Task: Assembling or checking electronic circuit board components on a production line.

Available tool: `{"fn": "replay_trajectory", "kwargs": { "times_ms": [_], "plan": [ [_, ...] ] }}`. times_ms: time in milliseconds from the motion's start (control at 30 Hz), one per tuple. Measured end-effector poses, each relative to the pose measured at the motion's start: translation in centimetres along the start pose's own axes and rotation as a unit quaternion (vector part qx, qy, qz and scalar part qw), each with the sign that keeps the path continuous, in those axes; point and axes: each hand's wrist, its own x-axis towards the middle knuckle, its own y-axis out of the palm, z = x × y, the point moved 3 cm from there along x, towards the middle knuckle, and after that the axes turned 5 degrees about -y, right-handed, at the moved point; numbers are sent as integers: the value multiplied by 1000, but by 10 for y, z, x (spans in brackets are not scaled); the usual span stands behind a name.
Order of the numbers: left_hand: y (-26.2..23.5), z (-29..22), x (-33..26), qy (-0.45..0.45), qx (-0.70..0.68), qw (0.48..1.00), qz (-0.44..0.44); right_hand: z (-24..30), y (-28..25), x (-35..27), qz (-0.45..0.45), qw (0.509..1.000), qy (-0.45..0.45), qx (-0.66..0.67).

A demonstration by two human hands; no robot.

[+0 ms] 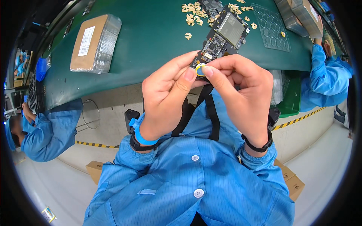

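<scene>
Above the near edge of the green table [151, 45], the left hand [166, 98] pinches a black circuit board [222, 37] while the right hand [241, 90] presses a small yellow-rimmed disc [200, 69] onto its near end. That disc looks seated or nearly so; many tan backing pieces [196, 15] lie far on the table, suggesting the work is well underway.

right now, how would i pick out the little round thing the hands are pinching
Start at the green table and come down to the two hands meeting at its near edge. They hold a black circuit board; at its near end, both thumbs pinch a small disc, the only round, yellow-rimmed piece there.
</scene>
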Motion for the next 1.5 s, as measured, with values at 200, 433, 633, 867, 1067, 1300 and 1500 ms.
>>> {"fn": "replay_trajectory", "kwargs": {
  "times_ms": [200, 433, 633, 867, 1067, 1300, 1500],
  "plan": [
    [1, -1, -2, 41, 44, 998, -1, 0, 0, -1, -2, 999, -27, -17],
    [0, -4, 0, 48, 60, 997, 10, 3, 0, -3, 16, 1000, -8, 5],
    [-1, -4, -1, 43, 57, 997, 20, 2, -1, -2, 18, 997, -43, -66],
    [0, -3, 0, 58, 41, 997, 27, 4, -1, -1, 26, 995, -55, -80],
    [0, -4, 0, 65, 46, 997, 22, 4, 0, -2, 33, 996, -36, -81],
    [3, -3, 1, 51, 43, 998, 13, 1, -3, -2, 35, 996, -41, -77],
    [1, -3, 3, 17, 18, 1000, -11, 3, -9, 0, 63, 994, -33, -77]
  ]
}}
